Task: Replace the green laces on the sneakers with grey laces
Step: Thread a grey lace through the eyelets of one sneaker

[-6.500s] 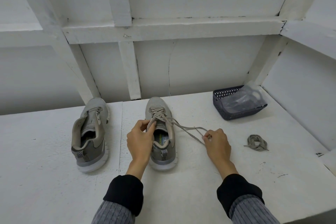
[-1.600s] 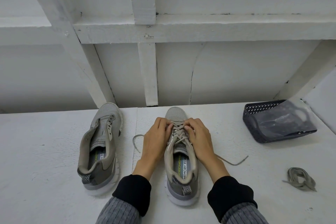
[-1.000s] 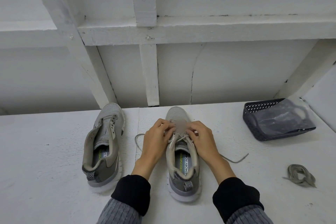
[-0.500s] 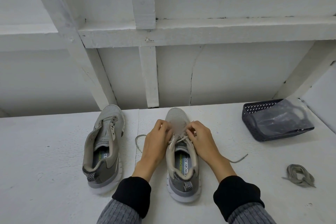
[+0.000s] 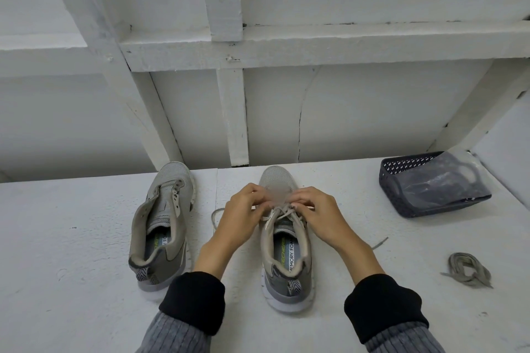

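Sneakers sit 2 abreast on a white painted bench (image 5: pixel 86 238): unlaced grey mesh sneaker (image 5: pixel 160 226), then left hand (image 5: pixel 243 221) and right hand (image 5: pixel 312 218) pinching the pale lace (image 5: pixel 282 213) at the laced grey sneaker's (image 5: pixel 286 255) lower eyelets; uneven pulling could leave mismatched ends.

Two sneakers (image 5: pixel 163 226) (image 5: pixel 286 241), two laces (image 5: pixel 282 213) (image 5: pixel 467 268), one basket (image 5: pixel 401 198), two hands (image 5: pixel 243 212) (image 5: pixel 318 215).

Bare workshop, white-painted timber framing (image 5: pixel 229 43)
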Available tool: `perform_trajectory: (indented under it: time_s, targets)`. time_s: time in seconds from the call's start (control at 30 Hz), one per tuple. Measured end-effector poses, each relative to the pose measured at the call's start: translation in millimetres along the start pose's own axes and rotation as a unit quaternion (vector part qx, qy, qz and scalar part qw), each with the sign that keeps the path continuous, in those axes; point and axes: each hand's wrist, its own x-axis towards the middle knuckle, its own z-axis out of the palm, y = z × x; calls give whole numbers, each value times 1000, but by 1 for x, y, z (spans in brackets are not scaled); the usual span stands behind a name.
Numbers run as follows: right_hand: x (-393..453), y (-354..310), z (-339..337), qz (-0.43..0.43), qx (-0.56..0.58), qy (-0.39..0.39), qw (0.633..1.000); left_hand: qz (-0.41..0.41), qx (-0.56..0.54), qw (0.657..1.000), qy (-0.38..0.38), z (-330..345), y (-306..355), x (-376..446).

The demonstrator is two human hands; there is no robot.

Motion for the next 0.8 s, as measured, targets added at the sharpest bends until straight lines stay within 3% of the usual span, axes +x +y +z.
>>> perform_trajectory:
  time_s: [0.17,0.33,0.47,0.7,0.8]
  targets:
    - [-3,-5,3,-28,-22,3,999,13,89,995,-36,-1,5,2]
    - [-9,-4,8,-50,-114,15,992,12,129,989,-65,-4,12,1]
    - [-14,-1,15,-51,-141,74,986,12,131,991,-9,0,14,-8]
    - [-12,5,14,41,47,57,996,-10,47,997,57,10,0,-14]
    - [-14,4,18,16,6,89,996,1,47,995,90,17,2,-15]
